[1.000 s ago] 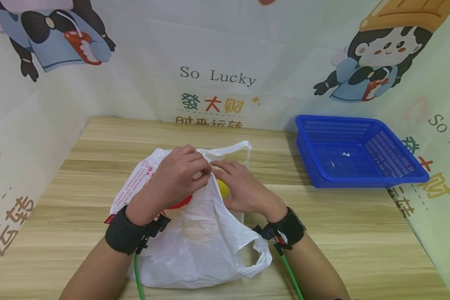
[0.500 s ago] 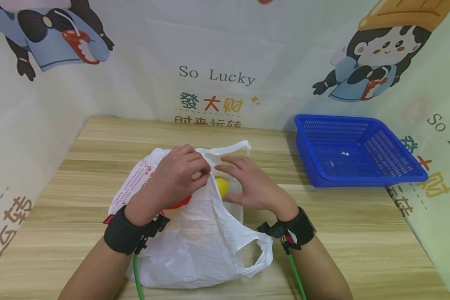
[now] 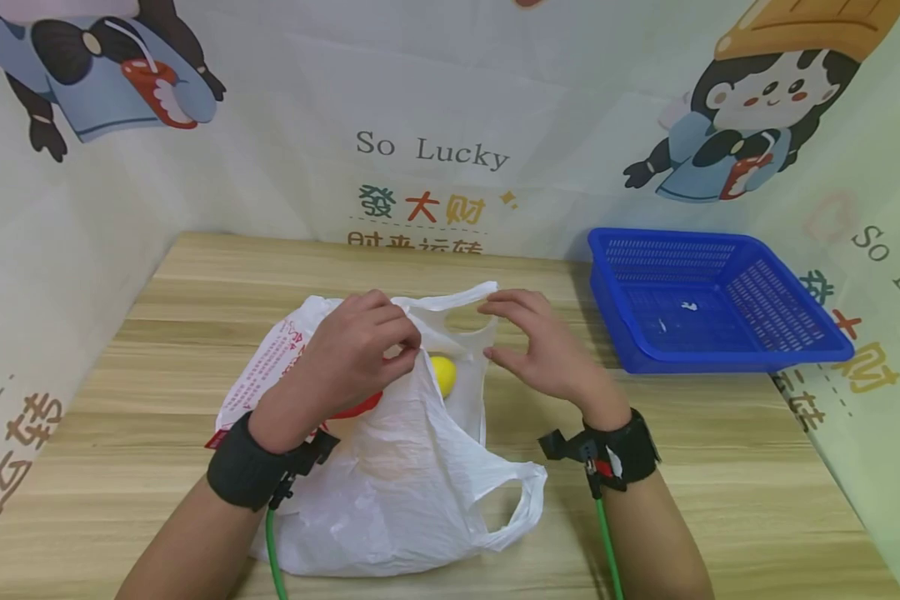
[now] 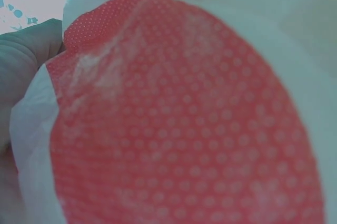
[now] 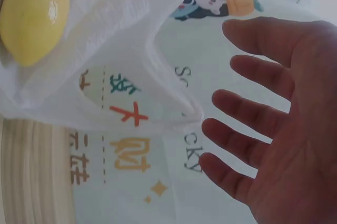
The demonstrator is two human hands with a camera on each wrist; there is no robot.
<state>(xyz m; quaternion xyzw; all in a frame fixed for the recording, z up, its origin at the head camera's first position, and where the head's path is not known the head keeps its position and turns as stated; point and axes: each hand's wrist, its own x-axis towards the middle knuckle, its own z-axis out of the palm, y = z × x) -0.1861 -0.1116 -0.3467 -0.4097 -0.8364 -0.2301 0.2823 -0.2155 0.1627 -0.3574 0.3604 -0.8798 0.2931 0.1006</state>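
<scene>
A white plastic carrier bag (image 3: 390, 483) with red print lies on the table. My left hand (image 3: 360, 342) pinches the rim of its mouth and holds it raised. In the left wrist view, a red dotted patch of the bag (image 4: 189, 113) fills most of the picture, with part of the left hand (image 4: 26, 56) at the edge. A yellow lemon (image 3: 443, 376) shows inside the mouth; the right wrist view has this lemon (image 5: 34, 16) close up, beside a sliver of something orange-yellow. My right hand (image 3: 543, 346) is right of the bag, fingers spread and holding nothing, fingertips near the far handle.
A blue plastic basket (image 3: 697, 325) stands at the back right, with small white scraps on its bottom. The near bag handle (image 3: 525, 508) loops out to the right. A printed cloth (image 3: 435, 100) hangs behind the wooden table (image 3: 720, 500).
My right hand has drawn out of the bag's mouth and moved right, its fingers spreading. More of the lemon is now uncovered. The left hand keeps its pinch on the rim.
</scene>
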